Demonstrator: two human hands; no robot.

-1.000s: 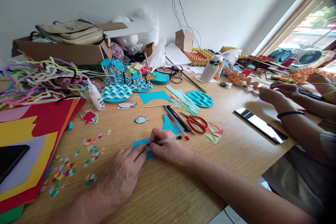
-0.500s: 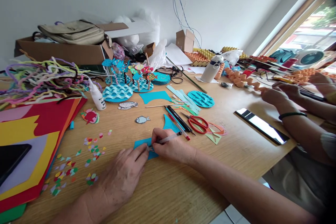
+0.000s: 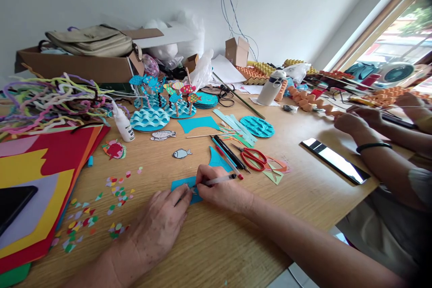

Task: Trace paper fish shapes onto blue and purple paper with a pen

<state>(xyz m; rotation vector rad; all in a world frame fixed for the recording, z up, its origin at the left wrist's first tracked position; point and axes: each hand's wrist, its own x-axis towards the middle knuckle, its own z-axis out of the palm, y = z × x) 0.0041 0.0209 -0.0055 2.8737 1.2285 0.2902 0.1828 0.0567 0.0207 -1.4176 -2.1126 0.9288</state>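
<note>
My right hand [image 3: 219, 189] is closed around a gel pen [image 3: 221, 180] with a pale clear barrel and a black end. Its tip, hidden by my fingers, points down at a small piece of blue paper [image 3: 180, 183]. On that paper lies a small fish cutout [image 3: 193, 191], mostly covered by my fingers. My left hand [image 3: 160, 216] presses the cutout and blue paper to the table, fingers together. Just beyond are a grey paper fish [image 3: 182, 153] and another fish cutout [image 3: 163, 135]. Red-handled scissors [image 3: 254, 159] and several pens [image 3: 232, 155] lie right of my hands.
Coloured paper sheets [image 3: 54, 162] and confetti bits [image 3: 81, 222] lie left. A glue bottle [image 3: 123, 121], pipe cleaners [image 3: 60, 101] and blue wavy discs [image 3: 150, 119] stand behind. At right are a phone [image 3: 334, 160] and another person's hands [image 3: 354, 121].
The pen leans slightly differently in my right hand. The whole view has shifted a little; my left hand stays in place on the paper.
</note>
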